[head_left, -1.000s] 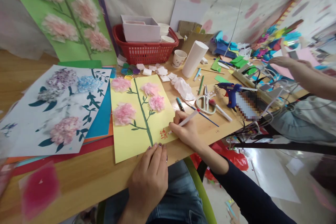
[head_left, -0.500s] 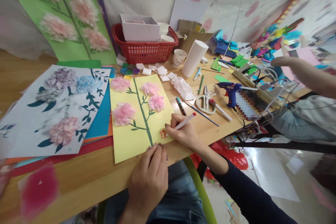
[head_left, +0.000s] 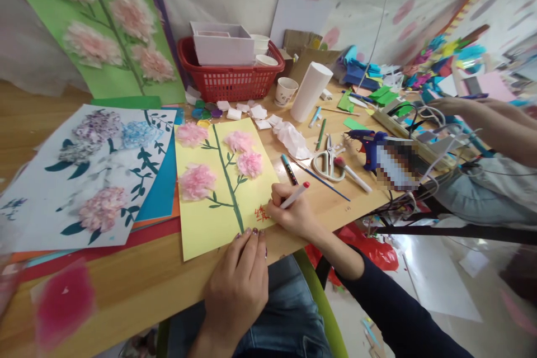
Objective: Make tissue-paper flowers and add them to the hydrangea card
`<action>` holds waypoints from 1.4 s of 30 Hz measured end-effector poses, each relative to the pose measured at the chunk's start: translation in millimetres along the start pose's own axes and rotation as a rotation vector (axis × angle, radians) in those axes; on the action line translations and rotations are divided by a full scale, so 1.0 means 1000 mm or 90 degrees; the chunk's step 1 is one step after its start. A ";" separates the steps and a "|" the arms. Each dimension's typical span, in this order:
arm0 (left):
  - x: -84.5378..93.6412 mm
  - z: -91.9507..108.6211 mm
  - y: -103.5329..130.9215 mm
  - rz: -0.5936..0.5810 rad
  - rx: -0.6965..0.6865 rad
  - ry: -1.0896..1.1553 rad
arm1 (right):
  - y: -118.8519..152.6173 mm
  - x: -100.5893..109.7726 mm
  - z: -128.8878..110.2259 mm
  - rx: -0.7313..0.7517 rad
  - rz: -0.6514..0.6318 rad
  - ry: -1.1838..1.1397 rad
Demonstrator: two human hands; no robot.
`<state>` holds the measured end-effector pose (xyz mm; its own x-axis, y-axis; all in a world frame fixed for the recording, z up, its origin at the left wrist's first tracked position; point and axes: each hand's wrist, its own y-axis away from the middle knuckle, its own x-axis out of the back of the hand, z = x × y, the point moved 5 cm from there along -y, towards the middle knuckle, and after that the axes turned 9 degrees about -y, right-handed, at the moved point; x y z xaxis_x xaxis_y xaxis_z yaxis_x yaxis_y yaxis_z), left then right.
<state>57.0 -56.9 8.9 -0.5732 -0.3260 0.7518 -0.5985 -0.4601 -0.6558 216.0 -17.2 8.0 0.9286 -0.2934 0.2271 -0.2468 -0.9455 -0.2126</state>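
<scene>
A yellow sheet [head_left: 205, 238] lies on the wooden table, bearing a painted green stem [head_left: 229, 179] with leaves and several pink tissue-paper flowers [head_left: 197, 181]. Red handwriting [head_left: 260, 213] stands near its lower right edge. My right hand [head_left: 290, 213] is closed round a white marker with a red end [head_left: 295, 195], and its side rests on the sheet beside the red strokes; the marker's tip is hidden behind my fingers. Stretched flat, the fingers of my left hand [head_left: 239, 274] press on the sheet's lower edge, at the foot of the stem.
Right of the sheet lie a black paint marker [head_left: 289, 169], a thin brush [head_left: 321, 180], scissors [head_left: 329, 162] and a blue glue gun [head_left: 369, 148]. A red basket [head_left: 235, 83] and a white roll [head_left: 311, 92] stand behind. Another person's arm [head_left: 482, 120] reaches in at right.
The red writing has gained strokes, and my right hand has shifted slightly with the marker. My left hand stays put. The other person's arm at right has moved lower, with a second arm showing.
</scene>
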 end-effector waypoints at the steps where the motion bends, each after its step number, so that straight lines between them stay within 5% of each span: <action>1: 0.000 0.000 0.000 -0.001 0.000 0.000 | 0.000 0.001 0.000 0.005 0.010 -0.003; 6: -0.001 0.000 0.000 -0.006 0.002 -0.010 | -0.002 0.010 0.003 -0.054 0.104 -0.087; 10: -0.001 0.000 0.001 -0.004 0.000 -0.009 | -0.004 0.008 0.004 -0.094 0.092 -0.177; 42: -0.001 -0.002 0.001 0.000 0.033 -0.008 | 0.001 0.018 -0.001 -0.062 0.185 -0.132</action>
<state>56.3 -55.4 7.1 -0.5652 -0.3363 0.7533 -0.5687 -0.5028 -0.6510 232.0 -23.7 12.6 0.8498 -0.5263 -0.0283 -0.5244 -0.8388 -0.1462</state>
